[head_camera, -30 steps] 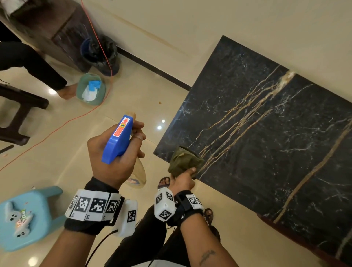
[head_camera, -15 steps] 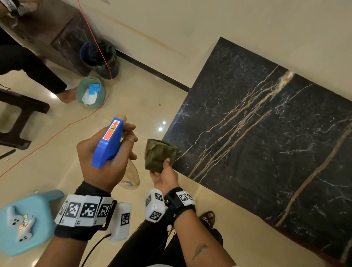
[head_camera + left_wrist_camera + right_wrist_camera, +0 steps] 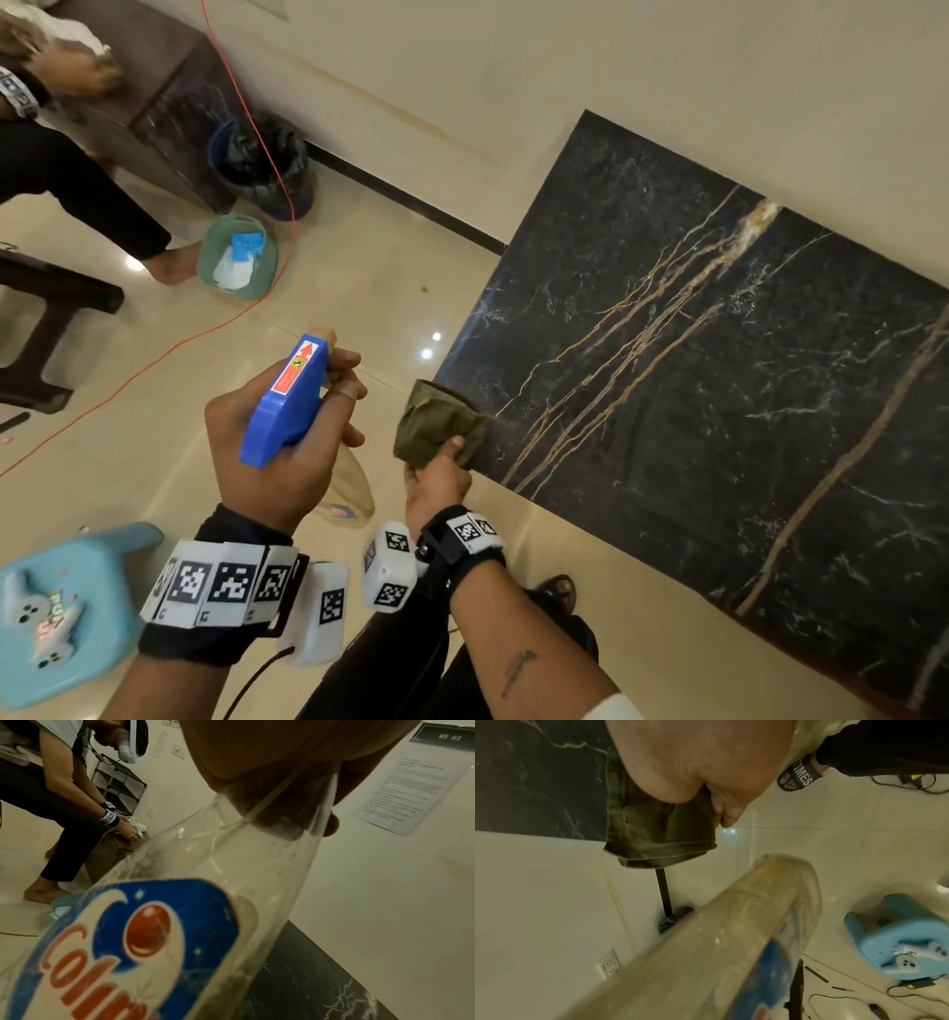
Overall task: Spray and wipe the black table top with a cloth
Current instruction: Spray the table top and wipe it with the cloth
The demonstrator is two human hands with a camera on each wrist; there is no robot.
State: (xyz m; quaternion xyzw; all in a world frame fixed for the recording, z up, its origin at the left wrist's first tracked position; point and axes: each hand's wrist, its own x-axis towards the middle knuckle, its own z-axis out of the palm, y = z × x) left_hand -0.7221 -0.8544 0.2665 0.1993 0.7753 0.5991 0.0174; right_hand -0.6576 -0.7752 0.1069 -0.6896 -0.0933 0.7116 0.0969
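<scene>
My left hand [image 3: 292, 442] grips a clear spray bottle [image 3: 195, 923] with a blue trigger head [image 3: 287, 401], held left of the table and pointing away from me. My right hand [image 3: 436, 478] pinches a folded olive-green cloth [image 3: 436, 429] at the near left corner of the black marble table top [image 3: 719, 385]. In the right wrist view the cloth [image 3: 654, 833] hangs over the table [image 3: 539, 780] edge, with the bottle [image 3: 718, 933] just below it. Whether the cloth touches the marble is unclear.
A light blue plastic stool [image 3: 61, 611] stands at the lower left. A green basin [image 3: 239, 257], a dark bin [image 3: 262, 159] and an orange cable [image 3: 154, 360] lie on the tiled floor. Another person [image 3: 77, 195] sits at the far left. My sandalled foot [image 3: 557, 591] is beside the table.
My right hand drew the cloth back off the table corner toward the bottle, then moved it right again to the corner. The left hand with the bottle drifted slightly.
</scene>
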